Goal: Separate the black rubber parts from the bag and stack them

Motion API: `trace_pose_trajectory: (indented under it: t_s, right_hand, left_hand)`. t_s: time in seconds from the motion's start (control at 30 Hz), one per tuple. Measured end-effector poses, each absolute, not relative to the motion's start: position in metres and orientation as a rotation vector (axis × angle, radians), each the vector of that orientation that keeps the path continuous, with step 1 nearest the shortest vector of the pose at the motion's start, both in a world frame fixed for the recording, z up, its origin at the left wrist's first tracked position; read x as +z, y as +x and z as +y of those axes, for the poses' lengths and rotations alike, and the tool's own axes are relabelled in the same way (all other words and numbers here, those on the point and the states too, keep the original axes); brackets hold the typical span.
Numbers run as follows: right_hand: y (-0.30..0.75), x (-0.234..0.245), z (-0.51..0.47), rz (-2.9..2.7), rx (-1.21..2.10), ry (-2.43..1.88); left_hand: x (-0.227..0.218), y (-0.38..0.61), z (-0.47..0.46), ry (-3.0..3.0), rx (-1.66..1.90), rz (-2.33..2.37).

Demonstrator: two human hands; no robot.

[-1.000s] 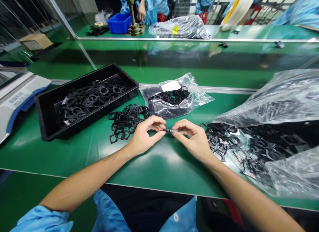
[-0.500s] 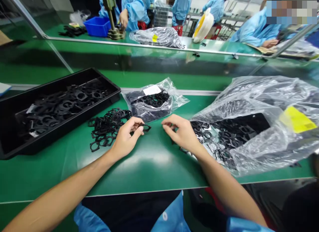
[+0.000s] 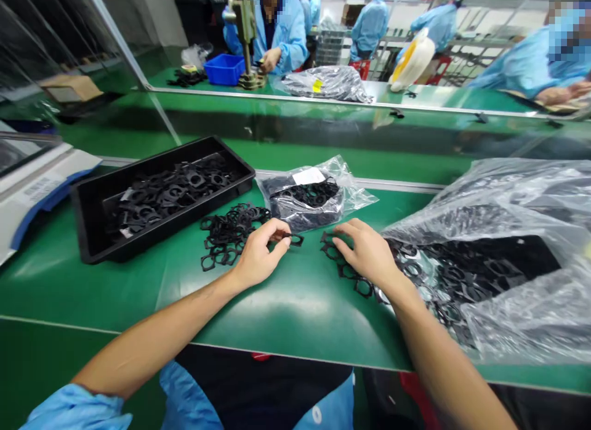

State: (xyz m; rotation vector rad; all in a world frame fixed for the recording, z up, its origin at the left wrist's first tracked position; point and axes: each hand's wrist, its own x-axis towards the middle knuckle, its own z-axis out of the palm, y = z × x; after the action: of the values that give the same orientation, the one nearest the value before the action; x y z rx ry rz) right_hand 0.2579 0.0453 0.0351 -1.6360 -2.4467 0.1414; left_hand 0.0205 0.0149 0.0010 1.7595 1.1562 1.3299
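Note:
My left hand pinches a small black plastic frame part between thumb and fingers, just right of a loose pile of the same black parts on the green table. My right hand lies palm down with curled fingers on a string of black parts that spills from a large clear plastic bag. Whether it grips one I cannot make out.
A black tray with several black parts stands at the left. A smaller clear bag of parts lies behind my hands. A white and blue device sits far left. People in blue coats work at the far bench.
My hands have come apart. The left one kept the black part and moved toward the loose pile; the right one moved onto the parts by the big bag.

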Motion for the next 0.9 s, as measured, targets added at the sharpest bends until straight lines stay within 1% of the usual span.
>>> trace_pose_trajectory:
  t_s: [0.1,0.2,0.33,0.4,0.57,0.67,0.73,0.83,0.9]
  right_hand:
    - [0.262,0.028,0.052,-2.464,0.088,-1.465]
    - [0.267,0.020,0.061,-2.454,0.097,-1.369]
    - [0.267,0.018,0.064,-2.427,0.064,-1.364]
    - [0.263,0.020,0.062,-2.402,0.024,-1.386]
    - [0.255,0.026,0.058,-2.308,-0.004,-1.434]
    - [0.251,0.032,0.054,-2.222,0.130,-1.380]
    - [0.248,0.036,0.049,-2.199,0.290,-1.267]
    - [0.241,0.039,0.042,-2.270,0.528,-1.075]
    - [0.237,0.037,0.039,-2.347,0.626,-0.992]
  left_hand:
    - [0.016,0.003,0.029,1.844,1.446,1.209]
    - [0.038,-0.039,0.054,1.883,1.554,1.379]
    - [0.065,-0.114,0.090,1.786,1.642,1.773]
    - [0.070,-0.145,0.104,1.748,1.615,1.972]
    - [0.068,-0.178,0.113,1.896,1.397,2.180]
    - [0.064,-0.163,0.101,2.150,1.325,2.176]
    - [0.059,-0.142,0.091,2.335,1.220,2.021]
    - [0.047,-0.108,0.078,2.572,0.850,1.679]
    - [0.038,-0.091,0.074,2.655,0.630,1.557]
